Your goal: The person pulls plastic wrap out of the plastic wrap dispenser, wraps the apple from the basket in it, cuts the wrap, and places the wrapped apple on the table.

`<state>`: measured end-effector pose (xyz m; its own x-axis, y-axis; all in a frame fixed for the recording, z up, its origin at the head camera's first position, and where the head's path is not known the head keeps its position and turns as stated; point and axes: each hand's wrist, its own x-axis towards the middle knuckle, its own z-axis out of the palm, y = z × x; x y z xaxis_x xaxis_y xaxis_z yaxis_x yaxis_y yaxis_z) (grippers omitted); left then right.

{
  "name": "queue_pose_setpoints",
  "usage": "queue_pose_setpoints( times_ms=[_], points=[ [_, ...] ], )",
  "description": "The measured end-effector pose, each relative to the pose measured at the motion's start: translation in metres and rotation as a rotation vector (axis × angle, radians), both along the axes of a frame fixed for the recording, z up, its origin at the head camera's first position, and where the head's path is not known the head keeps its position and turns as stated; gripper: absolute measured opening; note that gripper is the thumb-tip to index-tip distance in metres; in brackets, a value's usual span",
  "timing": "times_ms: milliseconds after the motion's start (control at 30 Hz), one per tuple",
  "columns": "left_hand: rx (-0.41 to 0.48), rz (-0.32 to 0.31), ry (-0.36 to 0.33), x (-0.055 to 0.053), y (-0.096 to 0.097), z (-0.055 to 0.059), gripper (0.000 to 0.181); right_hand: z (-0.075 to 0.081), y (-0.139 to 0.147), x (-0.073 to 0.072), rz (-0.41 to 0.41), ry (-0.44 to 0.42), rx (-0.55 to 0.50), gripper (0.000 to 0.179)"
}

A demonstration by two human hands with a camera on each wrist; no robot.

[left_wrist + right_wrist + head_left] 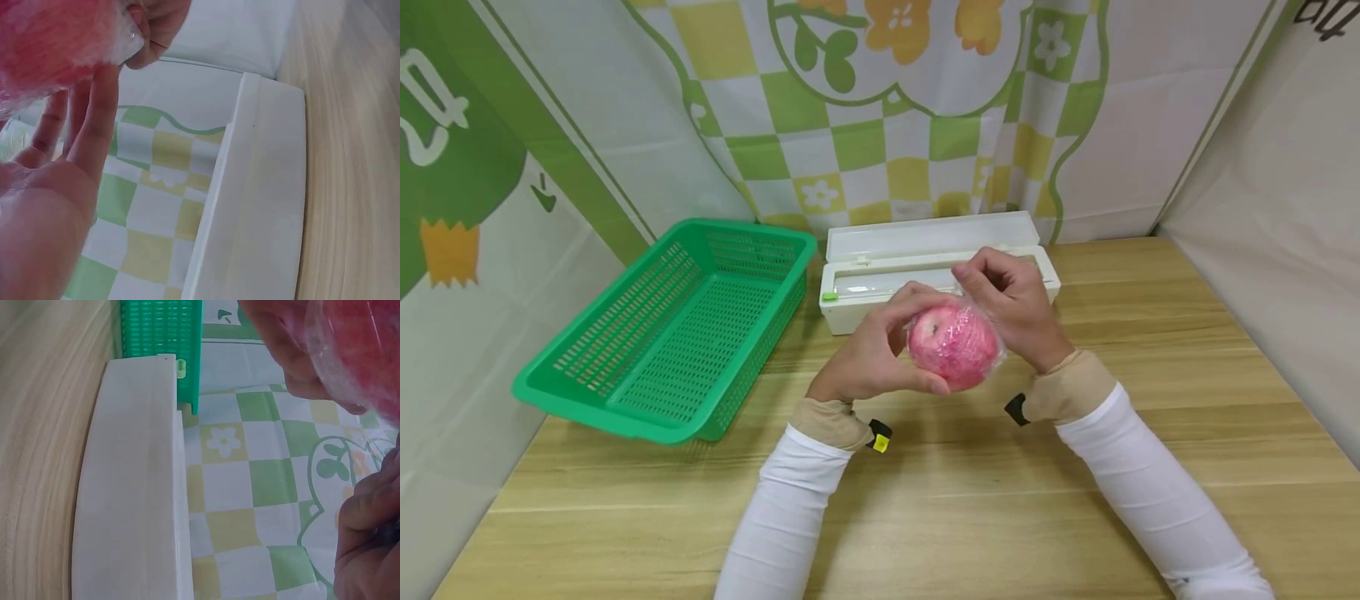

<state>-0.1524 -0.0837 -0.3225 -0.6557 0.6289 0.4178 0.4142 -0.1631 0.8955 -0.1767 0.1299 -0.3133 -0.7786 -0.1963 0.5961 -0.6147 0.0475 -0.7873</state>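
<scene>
A pinkish-red apple (951, 346) wrapped in clear cling film is held above the table, its stem hollow facing up and left. My left hand (883, 346) grips it from the left, thumb along the near side and fingers round the far side. At the apple's right, my right hand (1015, 308) has its fingers curled and pinches the edge of the cling film (127, 42). Right behind the hands stands a white cling film dispenser (842, 318) with its lid raised. The right wrist view shows only part of the apple (365, 350).
A green plastic basket (700, 429) stands to the left on the wood-grain table (955, 508). Its right side comes close to the dispenser's left end. A checked, flower-printed cloth (865, 146) hangs behind, and cloth walls close in both sides.
</scene>
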Motion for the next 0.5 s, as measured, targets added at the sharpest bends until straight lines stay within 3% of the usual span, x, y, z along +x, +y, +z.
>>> queue_pose_setpoints(
  times_ms=[167, 300, 400, 500],
  points=[
    [0.020, 0.011, 0.035, 0.0015, 0.0008, 0.0004, 0.092, 0.0013, 0.0036, -0.0012, 0.078, -0.039, -0.015, 0.029],
    [-0.017, -0.016, 0.117, 0.0027, 0.0027, 0.0028, 0.103, 0.0015, 0.0057, -0.0019, 0.138, -0.104, 0.027, 0.028],
    [-0.036, -0.044, 0.174, 0.0040, 0.0044, 0.0040, 0.104, 0.0010, 0.0071, -0.0025, 0.172, -0.204, 0.086, 0.020],
    [-0.055, -0.055, 0.198, 0.0059, 0.0072, 0.0035, 0.100, 0.0001, 0.0070, -0.0023, 0.249, -0.372, 0.103, 0.010]
  ],
)
